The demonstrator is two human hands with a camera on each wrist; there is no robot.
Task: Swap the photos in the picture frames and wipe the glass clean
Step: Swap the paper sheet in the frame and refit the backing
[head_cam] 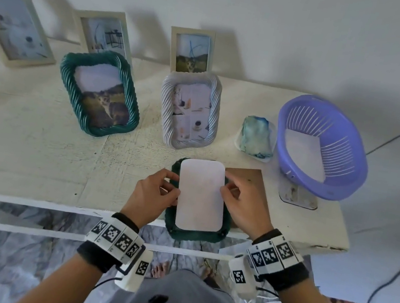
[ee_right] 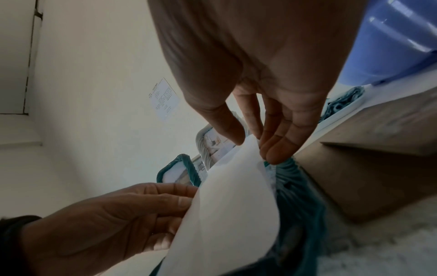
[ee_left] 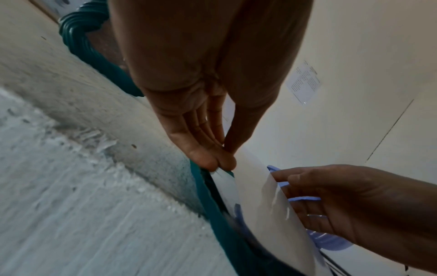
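Both hands pinch white photo.

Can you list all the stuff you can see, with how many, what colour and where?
Wood frames: 3, beige, back row against the wall.
Rope frames: 2 standing, one green, one white, mid table.
Face-down frame: 1, green, at the table's front edge.
Photo: 1, white back up, over the face-down frame.
Board: 1, brown, behind the right hand.
Cloth: 1, blue-green, left of the basket.
Basket: 1, purple, table right, white sheet inside.
Table: 1, white.
Left hand: pinches the photo's left edge.
Right hand: pinches its right edge.
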